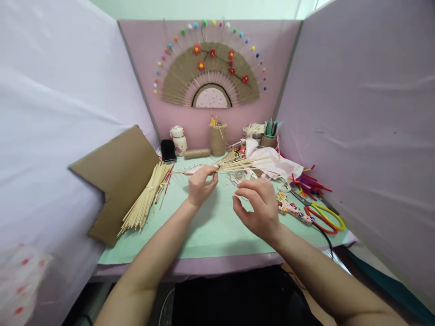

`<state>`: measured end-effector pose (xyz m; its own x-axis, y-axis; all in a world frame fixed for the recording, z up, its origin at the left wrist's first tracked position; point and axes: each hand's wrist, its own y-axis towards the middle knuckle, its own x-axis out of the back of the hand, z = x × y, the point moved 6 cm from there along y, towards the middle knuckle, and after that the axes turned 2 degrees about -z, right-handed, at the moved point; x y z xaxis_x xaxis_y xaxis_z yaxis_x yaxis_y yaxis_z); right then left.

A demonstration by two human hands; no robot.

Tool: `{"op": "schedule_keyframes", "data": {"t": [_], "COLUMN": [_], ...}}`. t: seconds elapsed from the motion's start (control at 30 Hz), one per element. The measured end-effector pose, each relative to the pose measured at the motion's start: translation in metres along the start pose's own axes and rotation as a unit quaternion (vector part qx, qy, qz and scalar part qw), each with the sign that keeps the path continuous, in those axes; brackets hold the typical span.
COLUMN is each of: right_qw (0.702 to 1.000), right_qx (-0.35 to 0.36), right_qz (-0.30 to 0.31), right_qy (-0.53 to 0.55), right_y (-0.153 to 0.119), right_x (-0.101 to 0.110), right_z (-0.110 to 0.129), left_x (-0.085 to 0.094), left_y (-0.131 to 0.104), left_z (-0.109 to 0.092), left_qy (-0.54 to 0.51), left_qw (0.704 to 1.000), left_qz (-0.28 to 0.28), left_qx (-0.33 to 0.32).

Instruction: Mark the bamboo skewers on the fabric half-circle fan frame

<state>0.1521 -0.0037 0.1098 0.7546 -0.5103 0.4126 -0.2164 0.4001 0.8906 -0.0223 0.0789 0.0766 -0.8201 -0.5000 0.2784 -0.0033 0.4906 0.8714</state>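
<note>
My left hand [201, 184] pinches a spread of thin wooden sticks [239, 165] near the middle of the green table top. The sticks fan out to the right, and a pale pink piece [193, 170] shows just behind my fingers on the left. Raised over the table to the right, my right hand [258, 206] has its fingers curved and apart, with nothing between them. A white and pink cloth [272, 160] lies behind it.
Left are a bundle of sticks [146, 199] and brown cardboard [122, 181]. Right are a patterned glue gun [295, 210], scissors [328, 217] and pipe cleaners [311, 184]. Behind stand a twine roll [218, 139] and a white bottle [179, 141], below a decorated fan [183, 77].
</note>
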Motion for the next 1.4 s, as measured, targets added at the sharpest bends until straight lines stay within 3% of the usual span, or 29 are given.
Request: {"op": "schedule_keyframes", "data": {"t": [0.07, 0.13, 0.2, 0.27, 0.33, 0.4, 0.57, 0.73, 0.87, 0.97, 1.13, 1.4], "right_qw": [0.995, 0.97, 0.898, 0.783, 0.709, 0.679, 0.627, 0.598, 0.566, 0.54, 0.439, 0.452], "right_qx": [-0.051, -0.146, -0.301, -0.44, -0.493, -0.502, -0.533, -0.56, -0.548, -0.545, -0.552, -0.574], "right_qz": [0.026, 0.068, 0.094, 0.102, 0.097, 0.085, 0.017, -0.09, -0.173, -0.164, -0.108, -0.147], "right_qy": [0.086, 0.184, 0.307, 0.427, 0.495, 0.529, 0.568, 0.567, 0.591, 0.62, 0.701, 0.667], "right_y": [-0.004, -0.005, -0.008, -0.012, -0.01, -0.006, -0.014, -0.024, -0.03, -0.036, -0.034, -0.039], "right_x": [-0.023, -0.059, -0.1, -0.138, -0.163, -0.175, -0.177, -0.159, -0.142, -0.139, -0.145, -0.145], "right_z": [-0.011, -0.029, -0.051, -0.062, -0.063, -0.061, -0.072, -0.101, -0.113, -0.103, -0.075, -0.079], "left_x": [0.015, 0.03, 0.044, 0.055, 0.062, 0.064, 0.055, 0.043, 0.032, 0.023, 0.013, 0.011], "left_y": [0.017, 0.034, 0.05, 0.061, 0.066, 0.065, 0.047, 0.036, 0.028, 0.018, 0.001, -0.016], "left_z": [0.001, 0.002, 0.003, 0.005, 0.006, 0.006, -0.002, -0.012, -0.005, 0.003, 0.011, 0.019], "left_qy": [-0.008, -0.029, -0.073, -0.123, -0.165, -0.209, -0.344, -0.408, -0.444, -0.47, -0.489, -0.491], "left_qw": [0.997, 0.989, 0.972, 0.948, 0.921, 0.893, 0.822, 0.78, 0.744, 0.711, 0.684, 0.684], "left_qz": [-0.062, -0.13, -0.199, -0.261, -0.31, -0.344, -0.366, -0.359, -0.365, -0.37, -0.371, -0.357], "left_qx": [0.035, 0.069, 0.101, 0.133, 0.166, 0.202, 0.269, 0.31, 0.341, 0.37, 0.394, 0.405]}}
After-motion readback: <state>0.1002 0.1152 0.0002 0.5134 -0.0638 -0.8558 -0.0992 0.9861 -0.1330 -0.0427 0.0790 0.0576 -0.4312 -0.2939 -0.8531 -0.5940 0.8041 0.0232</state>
